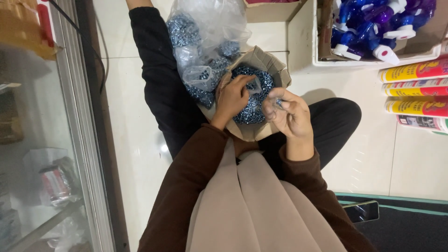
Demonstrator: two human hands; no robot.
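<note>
I sit on a tiled floor with a brown paper bag (pixel 275 67) of small silvery-blue screws (pixel 263 81) between my legs. My left hand (pixel 232 98) reaches into the bag and pinches a small clear plastic pouch (pixel 254 85) over the screws. My right hand (pixel 289 112) is raised beside the bag, its fingers closed on a few screws. A large clear plastic bag (pixel 205 42) holding several small filled screw pouches lies just beyond the paper bag.
A white box (pixel 317 46) of blue spray bottles (pixel 373 28) stands at the far right. Several yellow and red sealant tubes (pixel 415 88) lie on the floor at right. A phone (pixel 360 211) rests on a dark mat. A glass cabinet (pixel 56 140) borders the left.
</note>
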